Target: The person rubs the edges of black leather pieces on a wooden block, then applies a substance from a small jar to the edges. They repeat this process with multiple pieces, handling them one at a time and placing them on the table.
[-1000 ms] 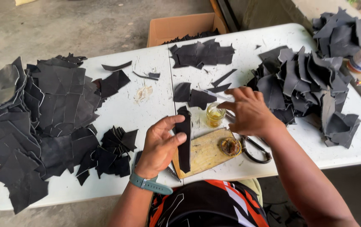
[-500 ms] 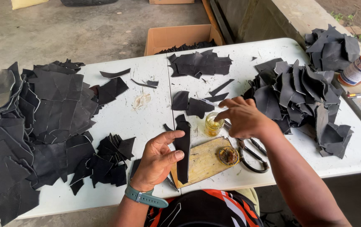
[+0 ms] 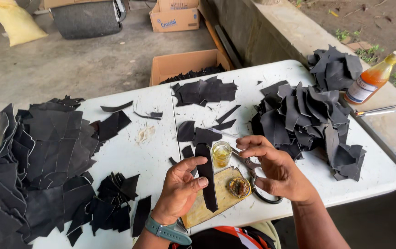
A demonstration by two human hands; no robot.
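Note:
My left hand (image 3: 179, 191) pinches a long black leather strip (image 3: 207, 180) between thumb and fingers, holding it upright over a small wooden board (image 3: 216, 203). My right hand (image 3: 278, 173) hovers to the right of the strip, fingertips pinched on a thin pale stick (image 3: 221, 133) that points up-left. Between the hands stands a small glass jar of yellowish liquid (image 3: 221, 153). A round lid with brown paste (image 3: 240, 186) lies on the board. Black-handled scissors (image 3: 264, 198) lie under my right hand.
Piles of black leather pieces cover the white table (image 3: 133, 152): a big heap on the left (image 3: 36, 157), another on the right (image 3: 308, 120), a smaller one at the back (image 3: 202, 91). An orange bottle (image 3: 368, 80) stands on the ledge. A cardboard box (image 3: 184, 64) sits behind the table.
My right hand has drawn back from the jar toward the right. The left hand keeps the strip, now held a little higher. The view has tilted up.

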